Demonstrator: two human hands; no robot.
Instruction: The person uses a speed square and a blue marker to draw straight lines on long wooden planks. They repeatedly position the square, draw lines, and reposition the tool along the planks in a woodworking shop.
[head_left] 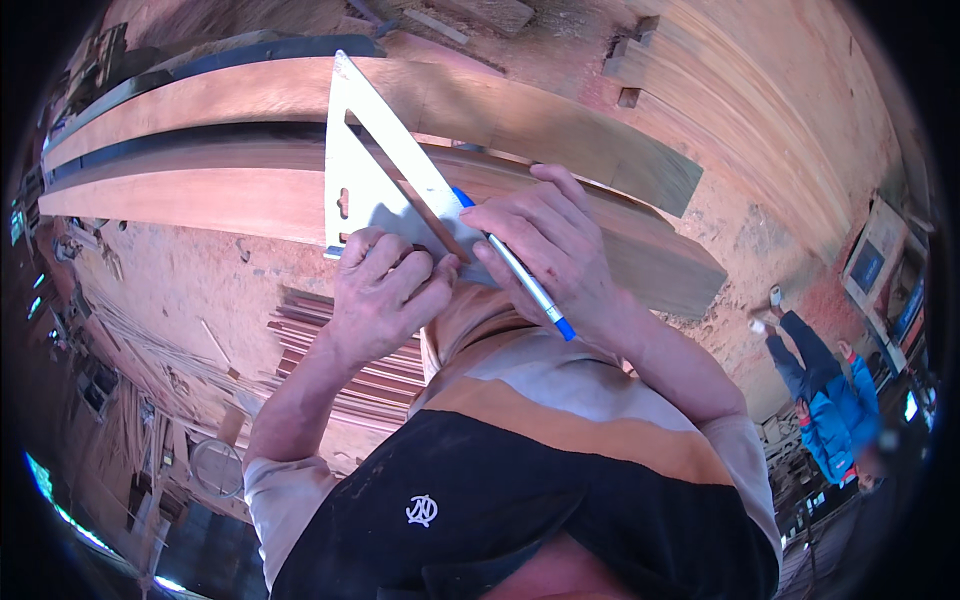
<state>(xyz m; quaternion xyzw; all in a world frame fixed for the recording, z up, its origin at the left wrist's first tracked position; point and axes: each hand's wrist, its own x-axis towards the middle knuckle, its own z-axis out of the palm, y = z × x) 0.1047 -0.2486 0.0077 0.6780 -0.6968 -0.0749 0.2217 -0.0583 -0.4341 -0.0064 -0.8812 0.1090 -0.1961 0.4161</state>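
A white triangular set square [372, 185] with cut-out slots lies across two long wooden boards, its tip pointing away from me. My left hand [392, 290] is closed on the near edge of the square, fingers curled over it. In my right hand [560, 245] is a slim pen [520, 270] with a silver-white barrel and blue ends, gripped between thumb and fingers beside the square's slanted edge. The far board [570, 125] passes under the square's tip. Under its wide part runs the near board [200, 207], partly hidden by both hands.
Thin wooden strips [300, 345] are stacked beyond my left forearm. More long planks [740, 110] lie at the far right on the dusty floor. Another person [835, 410] in a blue jacket is at the right. A round hoop-like object [217, 467] stands at the lower left.
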